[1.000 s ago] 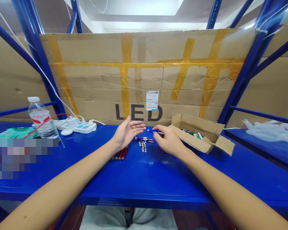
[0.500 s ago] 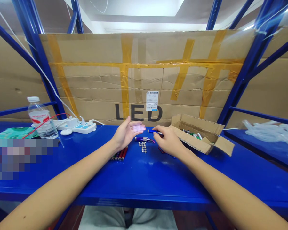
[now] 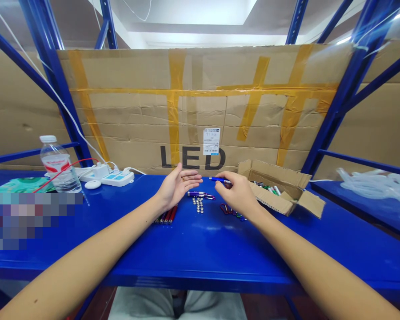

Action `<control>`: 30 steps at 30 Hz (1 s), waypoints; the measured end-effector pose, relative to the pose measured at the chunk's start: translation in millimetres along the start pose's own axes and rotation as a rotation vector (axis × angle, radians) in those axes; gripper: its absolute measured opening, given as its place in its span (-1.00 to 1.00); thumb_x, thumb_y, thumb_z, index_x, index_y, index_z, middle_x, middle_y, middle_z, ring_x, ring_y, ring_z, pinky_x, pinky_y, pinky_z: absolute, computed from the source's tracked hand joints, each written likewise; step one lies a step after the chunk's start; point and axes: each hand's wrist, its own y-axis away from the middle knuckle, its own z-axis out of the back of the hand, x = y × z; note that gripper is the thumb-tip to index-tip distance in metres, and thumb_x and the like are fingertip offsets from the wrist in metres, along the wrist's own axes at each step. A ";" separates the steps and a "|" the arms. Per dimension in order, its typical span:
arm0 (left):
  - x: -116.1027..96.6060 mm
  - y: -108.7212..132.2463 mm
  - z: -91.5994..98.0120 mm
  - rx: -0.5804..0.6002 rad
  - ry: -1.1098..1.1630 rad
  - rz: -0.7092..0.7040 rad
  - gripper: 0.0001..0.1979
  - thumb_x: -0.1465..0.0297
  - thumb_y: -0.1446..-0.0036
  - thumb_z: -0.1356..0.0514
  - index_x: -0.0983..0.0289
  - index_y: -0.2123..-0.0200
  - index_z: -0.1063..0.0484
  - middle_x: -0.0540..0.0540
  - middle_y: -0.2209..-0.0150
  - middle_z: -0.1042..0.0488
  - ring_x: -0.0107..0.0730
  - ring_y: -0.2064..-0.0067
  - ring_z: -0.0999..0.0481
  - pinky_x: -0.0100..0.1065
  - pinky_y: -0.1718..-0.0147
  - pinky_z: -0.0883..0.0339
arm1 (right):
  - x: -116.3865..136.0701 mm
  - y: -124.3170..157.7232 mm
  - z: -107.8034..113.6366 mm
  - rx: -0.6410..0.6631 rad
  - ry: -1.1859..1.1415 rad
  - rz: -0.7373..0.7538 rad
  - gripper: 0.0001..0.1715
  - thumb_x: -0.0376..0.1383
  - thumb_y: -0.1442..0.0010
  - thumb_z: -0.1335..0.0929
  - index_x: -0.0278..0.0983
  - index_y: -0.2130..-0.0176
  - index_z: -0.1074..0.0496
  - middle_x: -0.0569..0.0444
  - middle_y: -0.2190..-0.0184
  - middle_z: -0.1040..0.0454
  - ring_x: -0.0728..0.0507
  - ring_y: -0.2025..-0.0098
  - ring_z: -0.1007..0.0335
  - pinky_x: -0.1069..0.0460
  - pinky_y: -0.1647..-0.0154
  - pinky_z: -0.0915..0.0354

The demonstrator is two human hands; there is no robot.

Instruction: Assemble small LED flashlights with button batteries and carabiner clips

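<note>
My right hand (image 3: pixel 238 192) is closed round a slim blue penlight (image 3: pixel 216 179), its front end poking out leftward between thumb and fingers. Facing it, my left hand (image 3: pixel 180 186) is open, palm turned to the right, fingers stretched and holding nothing. Between the hands a purple penlight (image 3: pixel 195 194) with a silver band and a clip lies on the table. Just nearer are small round silver button cells (image 3: pixel 198 205) in rows. Several red and dark tubes (image 3: pixel 168 215) lie side by side under my left wrist. Coloured carabiner clips (image 3: pixel 228 210) lie beneath my right hand, partly hidden.
An open cardboard box (image 3: pixel 276 195) with small green, white and dark pieces stands at the right. A power strip (image 3: pixel 116 178), a water bottle (image 3: pixel 58 164) and a green packet (image 3: pixel 25 184) are at the left. A large cardboard sheet (image 3: pixel 136 120) walls the back.
My right hand has moved slightly right and up with the blue penlight, uncovering more of the carabiner clips. My left hand stays nearly still.
</note>
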 end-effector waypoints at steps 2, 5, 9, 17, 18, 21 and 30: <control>-0.3 0.4 -1.1 -0.012 0.009 0.005 -0.42 0.09 -0.35 0.09 0.51 0.13 -0.48 0.47 0.07 -0.53 -0.05 0.00 -0.55 -0.14 -0.11 -0.34 | 1.3 0.1 0.2 0.026 0.013 0.002 -0.81 -0.35 -0.10 -0.30 -0.27 0.33 -0.52 0.04 0.37 -0.58 -0.14 0.32 -0.45 0.01 0.28 -0.26; -0.1 0.8 -2.1 -0.019 0.012 0.007 -0.42 0.10 -0.35 0.09 0.52 0.14 -0.48 0.47 0.08 -0.53 -0.06 0.01 -0.55 -0.15 -0.11 -0.35 | 3.2 0.5 0.4 0.049 0.011 0.005 -0.81 -0.35 -0.09 -0.30 -0.27 0.33 -0.52 0.04 0.38 -0.58 -0.14 0.33 -0.44 0.01 0.27 -0.26; 0.7 0.2 -0.9 0.000 0.006 -0.002 -0.43 0.10 -0.35 0.09 0.49 0.15 -0.48 0.44 0.11 -0.55 -0.09 0.03 -0.56 -0.14 -0.10 -0.35 | 4.0 0.3 0.2 0.087 0.023 -0.025 -0.82 -0.34 -0.09 -0.30 -0.28 0.37 -0.51 0.02 0.40 -0.58 -0.14 0.35 -0.45 0.00 0.29 -0.26; -0.2 0.7 -1.6 -0.010 0.015 0.001 -0.43 0.11 -0.35 0.09 0.51 0.17 -0.48 0.46 0.11 -0.54 -0.09 0.05 -0.57 -0.16 -0.08 -0.36 | 2.1 0.6 -0.4 0.114 0.013 -0.021 -0.80 -0.33 -0.12 -0.28 -0.29 0.33 -0.51 0.00 0.37 -0.59 -0.15 0.32 -0.46 0.00 0.28 -0.27; -0.5 0.9 -2.1 -0.011 0.013 0.004 -0.42 0.11 -0.35 0.09 0.51 0.16 -0.48 0.47 0.11 -0.54 -0.09 0.06 -0.58 -0.16 -0.08 -0.36 | 2.1 0.7 -0.3 0.109 0.004 -0.021 -0.80 -0.33 -0.13 -0.28 -0.29 0.32 -0.51 0.01 0.37 -0.59 -0.15 0.32 -0.46 0.00 0.28 -0.27; -1.0 1.1 -2.8 -0.011 0.016 0.009 -0.42 0.11 -0.36 0.09 0.52 0.15 -0.48 0.47 0.10 -0.53 -0.09 0.06 -0.57 -0.16 -0.08 -0.36 | 2.4 1.0 0.2 0.104 -0.003 -0.019 -0.79 -0.33 -0.14 -0.28 -0.28 0.33 -0.51 0.02 0.39 -0.58 -0.14 0.33 -0.45 0.00 0.28 -0.26; -3.4 1.5 -3.3 -0.018 0.009 0.007 -0.42 0.11 -0.36 0.10 0.51 0.16 -0.49 0.47 0.10 -0.54 -0.09 0.03 -0.56 -0.16 -0.10 -0.35 | 0.1 0.1 -1.2 0.121 -0.024 -0.004 -0.80 -0.33 -0.17 -0.28 -0.29 0.31 -0.50 0.04 0.41 -0.56 -0.12 0.36 -0.42 0.01 0.30 -0.24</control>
